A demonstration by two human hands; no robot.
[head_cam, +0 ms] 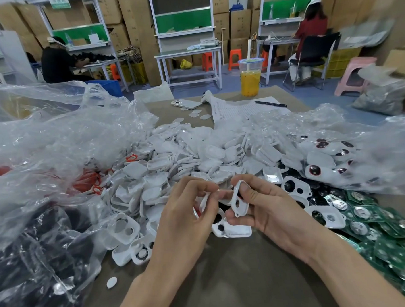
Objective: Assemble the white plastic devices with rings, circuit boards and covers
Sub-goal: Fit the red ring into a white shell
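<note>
A broad heap of white moulded plastic shells [196, 151] is seen. Right of it, flat green circuit boards [386, 233] are piled; left, red rings [86, 179] are bagged. Before the heap, a white two-holed plastic housing [239, 204] is pinched at its rim by the curled right hand [271, 210]; a thin white piece [204, 199] is nipped by the left hand [185, 209]. The housing is judged light, stiff, slippery: edges are best gripped.

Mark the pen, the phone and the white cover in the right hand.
pen [271, 104], head view, mid barrel.
phone [186, 104], head view, centre of back.
white cover [243, 209], head view, flat part below its hole.
</note>
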